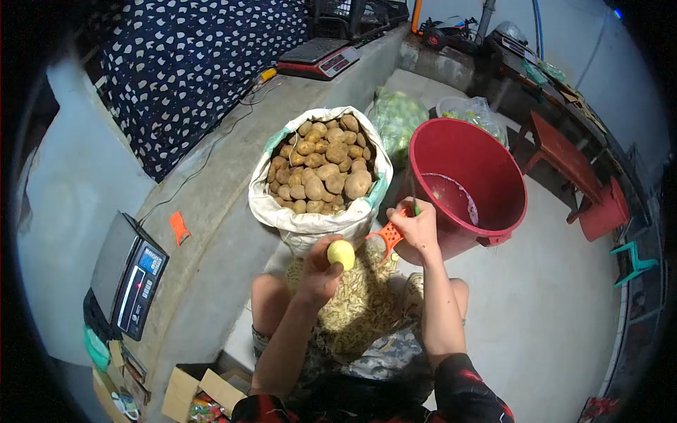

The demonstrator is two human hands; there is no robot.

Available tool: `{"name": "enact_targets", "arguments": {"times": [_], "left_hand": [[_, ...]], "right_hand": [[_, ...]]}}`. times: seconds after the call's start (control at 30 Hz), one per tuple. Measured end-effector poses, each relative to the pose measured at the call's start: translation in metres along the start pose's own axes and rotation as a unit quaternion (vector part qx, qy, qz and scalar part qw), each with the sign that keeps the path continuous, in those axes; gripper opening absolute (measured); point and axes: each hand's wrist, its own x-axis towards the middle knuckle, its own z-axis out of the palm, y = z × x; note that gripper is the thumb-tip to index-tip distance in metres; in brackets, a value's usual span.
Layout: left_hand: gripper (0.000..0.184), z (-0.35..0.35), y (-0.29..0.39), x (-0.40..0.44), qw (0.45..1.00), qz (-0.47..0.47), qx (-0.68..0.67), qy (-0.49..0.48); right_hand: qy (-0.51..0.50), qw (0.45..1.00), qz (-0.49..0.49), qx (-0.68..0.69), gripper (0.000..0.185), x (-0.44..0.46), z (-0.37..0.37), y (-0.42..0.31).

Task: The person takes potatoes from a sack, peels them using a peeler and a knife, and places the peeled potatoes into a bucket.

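Note:
A peeled yellow potato [340,255] is held in my left hand [321,271], its fingers wrapped round the left side. My right hand [416,227] grips an orange peeler [388,236], whose head points toward the potato; the two are apart. Something green shows between the right fingers. Below both hands a heap of peelings [358,310] lies between my legs. Just beyond them stands a white sack [303,224] full of unpeeled potatoes [328,169]. To the right of the sack is a large red tub [504,173] with some liquid or foam at its bottom.
Two scales, one black [134,282] and one red [331,65], and an orange tool [179,228] rest on the left ledge. Green-filled bags [398,116] stand behind the tub. A red stool [564,155] is at the right, an open cardboard box [180,393] at the lower left.

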Motion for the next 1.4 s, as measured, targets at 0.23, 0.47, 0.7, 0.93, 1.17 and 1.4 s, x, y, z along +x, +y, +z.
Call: {"name": "enact_targets", "arguments": {"times": [0.23, 0.47, 0.7, 0.93, 1.17, 1.4], "left_hand": [[0.047, 0.002, 0.006, 0.002, 0.990, 0.003, 0.141, 0.014], [0.045, 0.011, 0.014, -0.004, 0.975, -0.010, 0.221, 0.036], [0.049, 0.019, 0.018, -0.001, 0.972, -0.021, 0.234, -0.013], [0.042, 0.003, 0.003, -0.002, 0.985, -0.037, 0.169, -0.015], [0.041, 0.001, -0.002, -0.003, 0.991, -0.107, -0.064, -0.044], [0.042, 0.006, -0.001, -0.006, 0.985, -0.126, -0.108, -0.042]], "right_hand": [[-0.005, 1.000, 0.018, -0.007, 0.022, -0.002, 0.007, 0.004], [0.001, 0.990, -0.062, -0.128, 0.026, -0.002, 0.015, -0.002], [-0.081, 0.987, -0.094, -0.101, 0.025, -0.014, 0.008, -0.028], [-0.056, 0.997, -0.046, 0.014, 0.021, -0.011, 0.007, -0.021], [-0.003, 0.997, -0.057, -0.042, 0.023, 0.001, 0.005, 0.002], [0.033, 0.995, -0.085, -0.042, 0.020, 0.001, 0.005, -0.005]]}}
